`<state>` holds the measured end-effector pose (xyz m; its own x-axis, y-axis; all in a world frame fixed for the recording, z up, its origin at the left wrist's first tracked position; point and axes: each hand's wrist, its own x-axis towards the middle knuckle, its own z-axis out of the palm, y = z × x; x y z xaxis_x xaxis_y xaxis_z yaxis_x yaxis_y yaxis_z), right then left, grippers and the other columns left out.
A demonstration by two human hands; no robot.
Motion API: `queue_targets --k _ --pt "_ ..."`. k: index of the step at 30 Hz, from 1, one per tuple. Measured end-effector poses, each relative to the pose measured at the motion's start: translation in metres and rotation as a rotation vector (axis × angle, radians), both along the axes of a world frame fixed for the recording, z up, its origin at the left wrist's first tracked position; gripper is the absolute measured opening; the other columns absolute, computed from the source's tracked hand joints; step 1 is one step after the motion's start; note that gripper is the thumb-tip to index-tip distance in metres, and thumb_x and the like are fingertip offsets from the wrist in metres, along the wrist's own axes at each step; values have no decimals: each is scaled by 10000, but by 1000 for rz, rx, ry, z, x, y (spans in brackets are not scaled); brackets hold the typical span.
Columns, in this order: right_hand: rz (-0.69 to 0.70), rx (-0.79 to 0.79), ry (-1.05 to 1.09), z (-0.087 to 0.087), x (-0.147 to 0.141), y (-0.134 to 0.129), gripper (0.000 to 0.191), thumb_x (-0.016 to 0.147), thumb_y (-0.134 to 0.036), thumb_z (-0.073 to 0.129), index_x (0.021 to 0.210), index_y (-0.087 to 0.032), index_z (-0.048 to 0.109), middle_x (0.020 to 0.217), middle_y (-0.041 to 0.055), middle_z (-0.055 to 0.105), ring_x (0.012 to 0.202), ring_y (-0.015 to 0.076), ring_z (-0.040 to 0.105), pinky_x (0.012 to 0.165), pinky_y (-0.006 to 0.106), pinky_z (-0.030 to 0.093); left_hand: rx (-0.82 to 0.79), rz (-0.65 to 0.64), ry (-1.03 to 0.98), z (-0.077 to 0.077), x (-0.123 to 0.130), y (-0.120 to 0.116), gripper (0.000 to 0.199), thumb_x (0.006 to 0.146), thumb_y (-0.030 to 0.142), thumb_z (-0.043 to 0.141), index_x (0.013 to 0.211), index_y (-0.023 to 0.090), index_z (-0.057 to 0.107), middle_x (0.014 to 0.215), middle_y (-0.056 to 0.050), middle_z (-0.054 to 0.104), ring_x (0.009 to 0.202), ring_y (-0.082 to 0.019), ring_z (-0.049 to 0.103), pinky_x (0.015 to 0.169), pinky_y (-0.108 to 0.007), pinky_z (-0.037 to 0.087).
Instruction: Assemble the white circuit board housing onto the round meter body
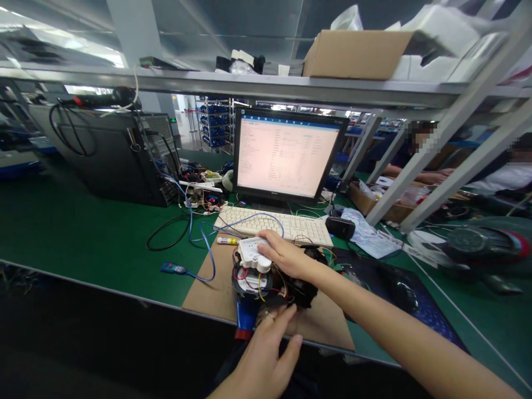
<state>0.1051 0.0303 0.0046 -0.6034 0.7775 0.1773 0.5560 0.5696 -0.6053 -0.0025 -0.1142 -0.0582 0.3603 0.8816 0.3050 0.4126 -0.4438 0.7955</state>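
Observation:
A round black device (249, 282) with red, yellow and black wires lies on a brown cardboard sheet (211, 277); a blue part with a red end (244, 316) sticks out towards the table's front edge. Above the device, a white plastic module (250, 254) is tilted, and my right hand (286, 257) grips its right side with fingers and thumb. Below, my left hand (272, 343) is at the near side of the black parts, thumb apart from the fingers; its fingertips are partly hidden at the device.
Behind the cardboard are a white keyboard (278, 224) and a monitor (286, 155). A blue cable with a blue connector (173, 268) lies left. A mouse (403, 293) is right, below slanted metal bars (449, 111). A person's hands (434, 176) show beyond the bars.

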Motion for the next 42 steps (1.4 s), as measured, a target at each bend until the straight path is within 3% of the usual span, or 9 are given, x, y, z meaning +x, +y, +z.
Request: queue_targets --k 4,6,9,12,15,18,23,31,42 --pt "21 6 37 -5 5 -2 429 884 -451 331 1186 -156 407 1187 138 490 1109 232 468 959 428 366 228 -68 56 2 -60 -6 293 830 95 456 1077 187 586 1103 -78 637 984 -144 616 843 -185 489" --pt "51 30 47 -6 10 -3 503 855 -493 382 1247 -178 366 1286 138 431 1202 246 397 1016 458 311 332 127 175 7 -105 3 325 841 78 441 1102 224 567 1057 -39 659 969 -131 618 844 -190 486" --pt "107 95 20 -6 17 -4 645 766 -538 523 1301 -232 333 1383 111 353 1285 262 303 1060 492 251 319 429 518 8 -176 33 343 837 149 460 1165 204 545 1197 -82 580 1083 -229 546 934 -380 443" --pt "133 146 -5 -6 22 -5 771 688 -543 617 1328 -247 308 1402 116 337 1297 280 291 1057 517 257 134 335 729 -2 -229 67 405 806 142 452 1202 184 526 1291 -97 502 1166 -255 470 986 -435 376" --pt "122 157 -2 -7 24 -8 815 678 -532 634 1348 -236 276 1394 134 349 1288 285 313 1043 522 286 76 248 736 -9 -253 90 330 807 179 465 1109 185 599 1133 -89 615 1051 -237 554 908 -376 445" --pt "80 177 43 -10 25 -11 777 707 -499 621 1352 -242 272 1391 128 356 1288 280 313 1041 524 289 52 232 711 -9 -256 96 281 806 224 466 1017 167 642 967 -100 662 914 -241 610 818 -352 483" --pt "-11 195 158 -12 29 -15 627 767 -429 580 1321 -272 334 1381 97 373 1283 263 322 1050 520 273 10 361 602 -4 -243 89 345 765 219 461 1062 119 604 930 -136 640 866 -271 607 807 -391 458" --pt "-12 191 170 -13 30 -23 591 783 -406 567 1316 -274 349 1384 91 364 1276 259 330 1048 504 283 -124 526 160 17 -204 96 311 748 421 540 828 149 669 868 -77 598 823 -236 551 738 -339 428" --pt "-61 202 185 -15 35 -33 563 786 -392 557 1306 -288 366 1374 85 376 1268 278 344 1034 522 297 -477 279 -537 65 -140 95 330 725 358 661 965 160 550 865 -51 613 762 -138 611 590 -201 472"
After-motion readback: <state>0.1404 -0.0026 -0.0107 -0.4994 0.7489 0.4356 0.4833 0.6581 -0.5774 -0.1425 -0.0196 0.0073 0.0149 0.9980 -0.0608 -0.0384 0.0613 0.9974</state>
